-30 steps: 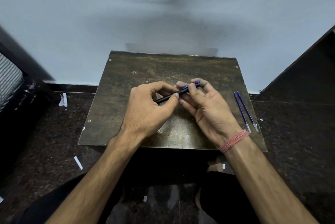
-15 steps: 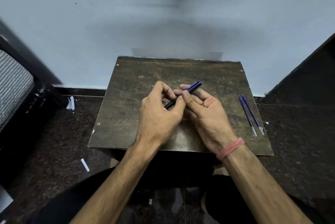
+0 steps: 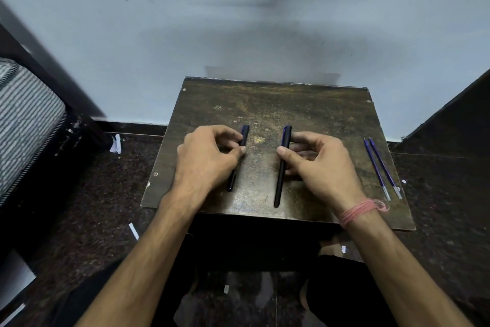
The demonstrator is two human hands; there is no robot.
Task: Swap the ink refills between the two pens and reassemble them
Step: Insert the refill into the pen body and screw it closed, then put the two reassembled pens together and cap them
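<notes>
Pale blue wall behind, dark speckled stone floor point(image 3: 79, 220) below, and a small worn, scratched brown tabletop point(image 3: 305, 109) set against the wall, viewed from above by the seated person. Left hand point(image 3: 206, 162): lowered onto the left part of the tabletop, thumb and forefinger pinched on the left pen point(image 3: 245, 133), a dark barrel with a bluish far end; the pen lies roughly lengthwise, pointing away from the person, its middle hidden beneath the hand and its near end visible below the palm. Right hand point(image 3: 318, 162): lowered near the tabletop's centre, thumb and curled fingers closed on the right pen point(image 3: 281, 175), a longer dark barrel with a blue far end, also lying roughly lengthwise and close to parallel with the left pen. Both pens appear to rest on the surface, well apart from each other, with a bare scuffed strip between them. Two blue ink refills point(image 3: 380, 167): side by side, just touching or nearly so, near the right edge of the tabletop, clear of the right hand, pale tips toward the person. Pink thread band point(image 3: 358, 211): wound around the right wrist. Striped fabric point(image 3: 26, 120): at the left margin. White paper scraps point(image 3: 134, 231): scattered on the floor.
</notes>
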